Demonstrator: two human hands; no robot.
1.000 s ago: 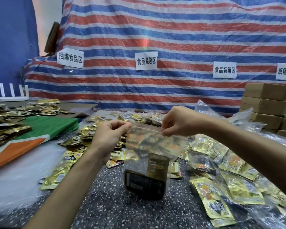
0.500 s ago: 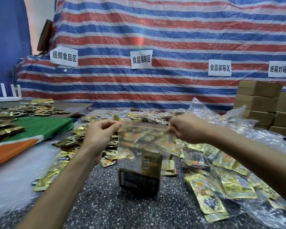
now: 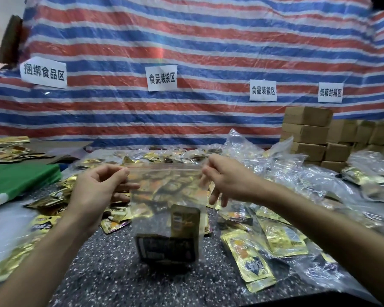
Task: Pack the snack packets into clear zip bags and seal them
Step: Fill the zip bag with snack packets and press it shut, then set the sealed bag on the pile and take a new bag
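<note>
A clear zip bag (image 3: pixel 164 191) hangs upright over the speckled table (image 3: pixel 120 278), its red zip strip level at the top. Dark and gold snack packets (image 3: pixel 167 244) sit in its bottom. My left hand (image 3: pixel 95 187) pinches the bag's top left corner between thumb and forefinger. My right hand (image 3: pixel 224 176) pinches the top right corner, its other fingers spread downward. Loose gold snack packets (image 3: pixel 246 260) lie on the table to the right and left of the bag.
Crumpled clear bags (image 3: pixel 286 173) pile up at the right. Stacked cardboard boxes (image 3: pixel 308 134) stand at the back right. A green and orange cloth (image 3: pixel 16 180) lies at the left. A striped tarp with paper signs (image 3: pixel 162 77) covers the back wall.
My right hand has slid right along the zip strip to the bag's far corner. The bag's top is now stretched flat between both hands.
</note>
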